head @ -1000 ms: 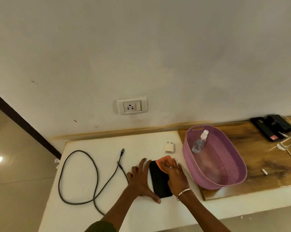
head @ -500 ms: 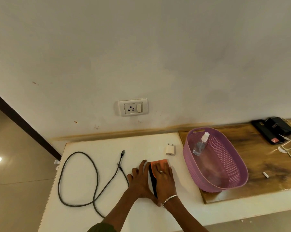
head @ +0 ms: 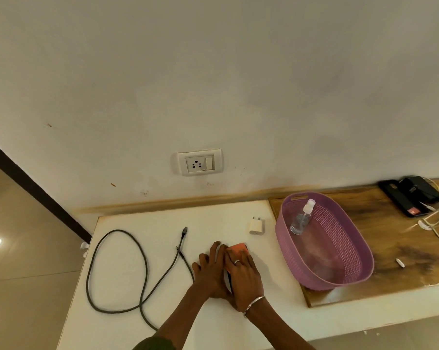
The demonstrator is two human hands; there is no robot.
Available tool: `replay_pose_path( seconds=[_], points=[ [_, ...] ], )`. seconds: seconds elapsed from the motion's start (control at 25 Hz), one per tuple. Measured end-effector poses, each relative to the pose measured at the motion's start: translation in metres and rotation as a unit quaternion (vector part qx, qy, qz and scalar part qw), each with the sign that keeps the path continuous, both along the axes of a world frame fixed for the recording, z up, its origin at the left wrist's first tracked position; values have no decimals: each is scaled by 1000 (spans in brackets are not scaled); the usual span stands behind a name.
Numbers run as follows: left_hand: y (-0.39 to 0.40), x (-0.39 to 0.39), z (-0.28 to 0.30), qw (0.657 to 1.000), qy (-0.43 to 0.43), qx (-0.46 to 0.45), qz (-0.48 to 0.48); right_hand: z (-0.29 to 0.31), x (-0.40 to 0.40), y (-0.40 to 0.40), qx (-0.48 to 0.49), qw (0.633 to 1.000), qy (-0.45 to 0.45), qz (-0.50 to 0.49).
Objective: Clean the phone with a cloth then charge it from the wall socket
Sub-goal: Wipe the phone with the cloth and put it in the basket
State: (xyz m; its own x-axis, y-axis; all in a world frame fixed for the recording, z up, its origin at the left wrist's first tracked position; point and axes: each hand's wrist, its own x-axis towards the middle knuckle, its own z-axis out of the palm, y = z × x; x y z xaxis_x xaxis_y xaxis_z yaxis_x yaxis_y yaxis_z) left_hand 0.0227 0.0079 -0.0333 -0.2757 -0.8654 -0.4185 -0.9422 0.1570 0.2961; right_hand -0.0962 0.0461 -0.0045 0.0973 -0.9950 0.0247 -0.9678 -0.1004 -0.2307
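Note:
The black phone [head: 228, 280] lies on the white table [head: 213, 324], almost wholly hidden under my two hands. My right hand [head: 243, 276] presses an orange cloth [head: 237, 247] flat onto the phone's top end. Flat beside it, my left hand [head: 209, 271] holds the phone down along its left edge. A white charger plug [head: 255, 225] stands behind the hands. To the left the dark cable [head: 142, 261] lies in a loose loop. The wall socket [head: 199, 162] is above the table with nothing plugged in.
A purple basket [head: 359, 263] with a clear spray bottle [head: 301, 219] in it sits on a wooden board [head: 402, 238] right of my hands. Black devices [head: 410, 198] and white cords [head: 435, 221] lie at the far right. The table's left edge drops off near the cable.
My right hand has slid the orange cloth leftward and back along the phone and now covers nearly all of it. My left hand has stayed at the phone's left edge.

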Motion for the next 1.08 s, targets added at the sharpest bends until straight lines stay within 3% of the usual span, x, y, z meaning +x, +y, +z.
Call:
replay_pose_path(
  seconds=[0.2,0.52,0.6,0.72,0.8,0.84,0.96,1.08],
  points=[
    [0,2,-2,1000,14,-9,1,-8,0,-5,78,995,-38,53],
    [2,2,-2,1000,25,-11,7,-17,-24,23,151,983,-12,101],
    [2,2,-1,1000,24,-8,10,-21,-31,26,103,989,-2,104],
    [3,2,0,1000,21,-5,11,-9,-34,28,112,986,66,105],
    [3,2,1,1000,21,-5,6,-14,-35,44,131,977,29,163],
    [4,2,2,1000,21,-7,3,-10,-34,50,103,984,3,147],
    [5,4,3,1000,22,-8,1,-16,-40,58,135,981,-112,86],
    [5,3,4,1000,23,-5,1,-25,-51,58,149,983,-77,81]
  ],
)
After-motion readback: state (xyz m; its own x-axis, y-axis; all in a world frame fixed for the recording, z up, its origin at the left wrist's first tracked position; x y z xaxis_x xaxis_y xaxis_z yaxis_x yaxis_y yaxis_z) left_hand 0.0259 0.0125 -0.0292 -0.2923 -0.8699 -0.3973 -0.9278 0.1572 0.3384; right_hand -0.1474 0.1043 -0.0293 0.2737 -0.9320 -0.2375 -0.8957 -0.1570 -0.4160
